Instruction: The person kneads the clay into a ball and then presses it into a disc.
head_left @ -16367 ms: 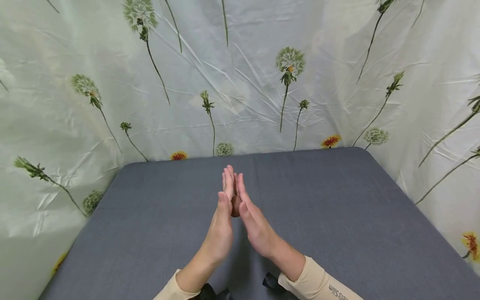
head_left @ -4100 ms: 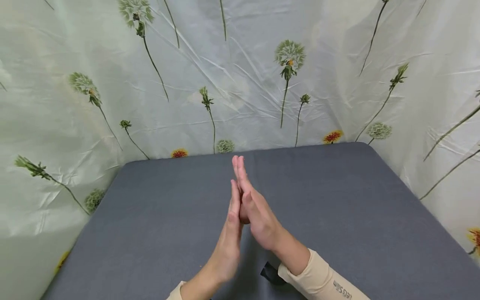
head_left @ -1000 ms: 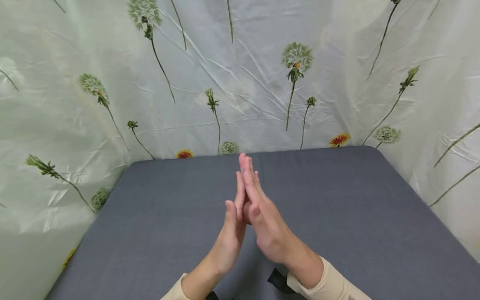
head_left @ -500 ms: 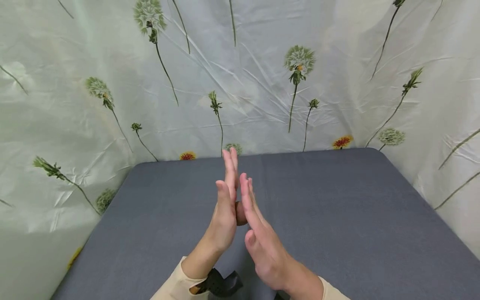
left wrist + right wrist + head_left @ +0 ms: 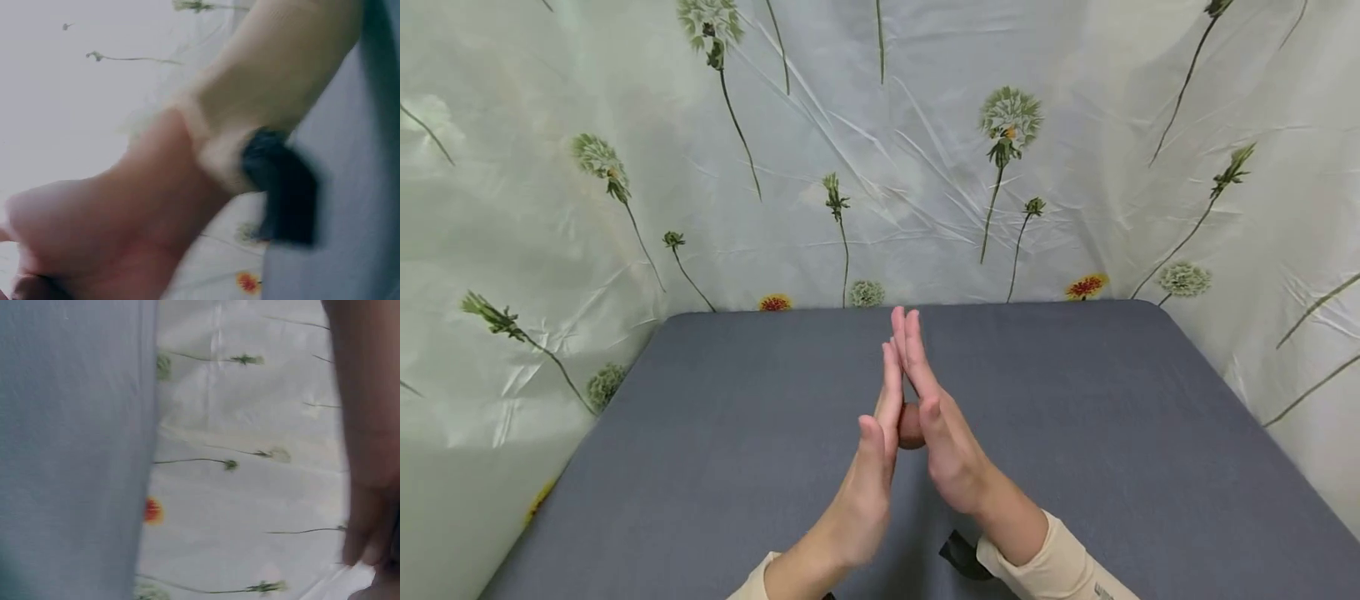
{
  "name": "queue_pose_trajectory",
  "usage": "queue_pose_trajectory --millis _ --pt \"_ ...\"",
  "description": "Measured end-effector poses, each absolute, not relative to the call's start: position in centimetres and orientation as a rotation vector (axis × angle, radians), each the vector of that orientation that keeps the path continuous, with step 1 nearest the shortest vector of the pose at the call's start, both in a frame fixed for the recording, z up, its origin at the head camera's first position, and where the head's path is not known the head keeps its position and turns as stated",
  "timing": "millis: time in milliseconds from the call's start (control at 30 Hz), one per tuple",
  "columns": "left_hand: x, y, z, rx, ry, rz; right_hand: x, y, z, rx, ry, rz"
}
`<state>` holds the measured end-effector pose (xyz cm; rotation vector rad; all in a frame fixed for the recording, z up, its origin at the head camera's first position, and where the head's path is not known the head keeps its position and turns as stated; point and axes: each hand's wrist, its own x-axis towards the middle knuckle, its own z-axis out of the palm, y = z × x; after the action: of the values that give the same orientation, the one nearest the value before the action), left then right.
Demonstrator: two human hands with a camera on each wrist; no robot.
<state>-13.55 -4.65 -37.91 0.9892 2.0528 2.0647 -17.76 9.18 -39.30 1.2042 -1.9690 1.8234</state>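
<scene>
A small brown rounded lump [image 5: 912, 427], smooth on its visible side, sits between my two palms in the head view. My left hand [image 5: 863, 492] lies against it from the left with fingers straight and thumb up. From the right, the palm side of my right hand [image 5: 957, 458] faces it, fingers straight too and leaning inward. The fingertips meet above the lump, the right ones reaching slightly farther. Much of the lump is hidden by the hands. A blurred hand and wrist [image 5: 137, 200] fill the left wrist view; fingers [image 5: 365, 534] show at the right edge of the right wrist view.
Both hands are over a grey cloth-covered table [image 5: 737, 417]. Behind and beside it hangs a pale curtain [image 5: 910, 167] printed with dandelions. A black strap or mount [image 5: 962, 557] shows by the right cuff [image 5: 1037, 554].
The palms slide against each other: since half a second ago my right hand has moved forward and my left back. Over the earlier frames they trade places repeatedly, the lump staying between them.
</scene>
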Motion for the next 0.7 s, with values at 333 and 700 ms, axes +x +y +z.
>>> queue_pose_trajectory --millis 333,700 --pt "-17.6 -5.2 -36.5 0.882 2.167 2.141 -15.1 8.2 -40.0 1.331 -1.864 1.966" --pt "-15.5 -4.2 -39.6 0.976 2.107 2.056 -18.5 9.2 -38.6 1.204 -1.953 1.886"
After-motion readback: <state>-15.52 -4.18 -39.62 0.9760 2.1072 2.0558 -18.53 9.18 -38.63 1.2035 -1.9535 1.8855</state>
